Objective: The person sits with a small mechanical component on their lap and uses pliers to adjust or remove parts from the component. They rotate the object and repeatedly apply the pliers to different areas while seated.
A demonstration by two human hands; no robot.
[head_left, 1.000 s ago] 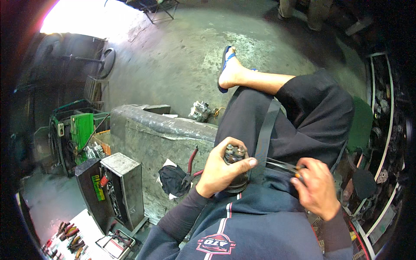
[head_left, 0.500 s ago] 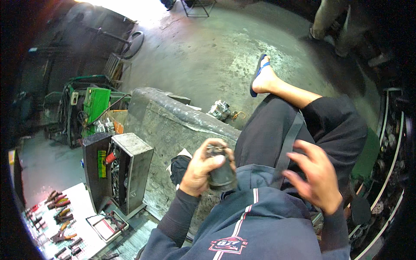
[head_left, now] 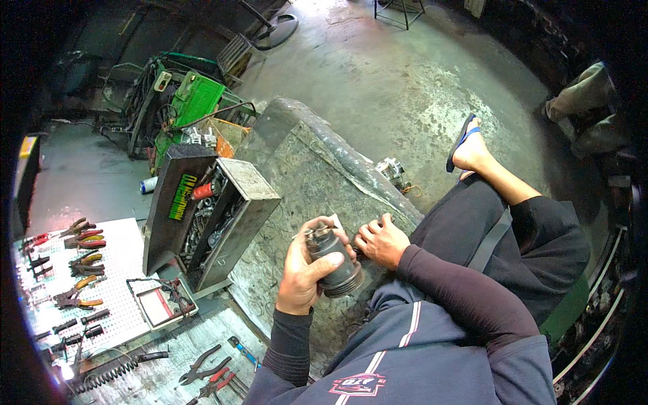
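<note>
My left hand (head_left: pixel 302 271) is wrapped round a black metal cylinder (head_left: pixel 331 260) that looks like a starter solenoid. Its end with small terminals points up and its ringed end points down, tilted toward my lap. Just right of it, my right hand (head_left: pixel 385 243) reaches low over the grey bench seat (head_left: pixel 290 182) with its fingers curled. Something dark shows by its fingertips, but I cannot make out what it holds, if anything.
An open metal toolbox (head_left: pixel 233 223) full of small parts stands to the left. Pliers (head_left: pixel 84 239) lie on a white perforated board (head_left: pixel 125 277); more pliers (head_left: pixel 202 368) lie nearer. Beyond the seat are an alternator-like part (head_left: pixel 390 172) and green machinery (head_left: pixel 196 98). Another person's legs (head_left: pixel 587 98) are at far right.
My right hand has moved from above my lap, fingers apart, left and down beside the solenoid, its fingers now curled. My left hand keeps the solenoid. The view has turned left.
</note>
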